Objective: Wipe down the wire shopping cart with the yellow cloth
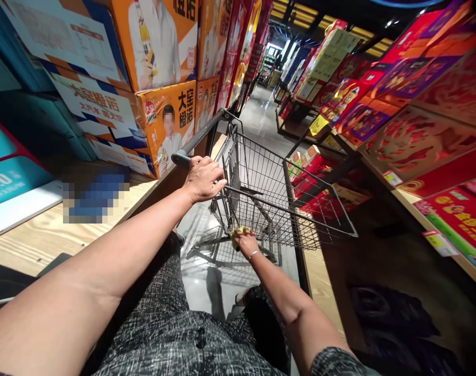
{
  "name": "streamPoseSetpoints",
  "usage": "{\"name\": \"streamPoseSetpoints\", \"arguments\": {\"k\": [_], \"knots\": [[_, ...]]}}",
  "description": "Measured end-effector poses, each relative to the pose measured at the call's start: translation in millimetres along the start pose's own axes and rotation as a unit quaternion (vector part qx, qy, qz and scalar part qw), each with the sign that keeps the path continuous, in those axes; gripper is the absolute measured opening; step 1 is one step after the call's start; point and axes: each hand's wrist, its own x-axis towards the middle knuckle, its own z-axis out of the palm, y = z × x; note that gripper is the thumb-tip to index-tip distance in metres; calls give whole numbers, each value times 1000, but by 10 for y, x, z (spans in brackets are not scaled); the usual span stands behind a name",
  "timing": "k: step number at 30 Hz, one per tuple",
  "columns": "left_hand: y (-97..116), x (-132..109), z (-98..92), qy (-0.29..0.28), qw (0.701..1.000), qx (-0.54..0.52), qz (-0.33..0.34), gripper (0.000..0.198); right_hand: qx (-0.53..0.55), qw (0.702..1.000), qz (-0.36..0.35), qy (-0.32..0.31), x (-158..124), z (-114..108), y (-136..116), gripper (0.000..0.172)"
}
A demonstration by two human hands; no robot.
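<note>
Head view: my left hand [204, 177] has its fingers curled over the near end of the handle [202, 134] and the adjoining rim; my right hand [246, 243], lower down, has its fingers bunched around a crumpled yellow-green cloth [235, 239] at the cart's wire back. Holding the cart [261, 198] by only 1 end, I judge, could let it swivel if I lean on it, and a careless wipe might catch my fingers in the wires. It stands on the aisle floor [216, 279] between 2 wooden shelves, its front corner close to the right shelf [320, 282], so a swing could knock the red gift boxes [414, 141] or, leftward, scrape the orange cartons [171, 117].
</note>
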Motion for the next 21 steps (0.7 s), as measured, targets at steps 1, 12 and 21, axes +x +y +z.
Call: {"name": "streamPoseSetpoints", "arguments": {"k": [1, 12, 21], "knots": [[-9, 5, 9, 2, 1000, -1, -2, 25, 1, 1000, -11, 4, 52, -85, 36, 27], [-75, 73, 40, -4, 1000, 3, -30, 32, 82, 984, 129, 94, 810, -1067, 656, 63], [-275, 177, 95, -34, 998, 1, -54, 19, 30, 917, 396, -38, -637, -1079, 2415, 57]]}}
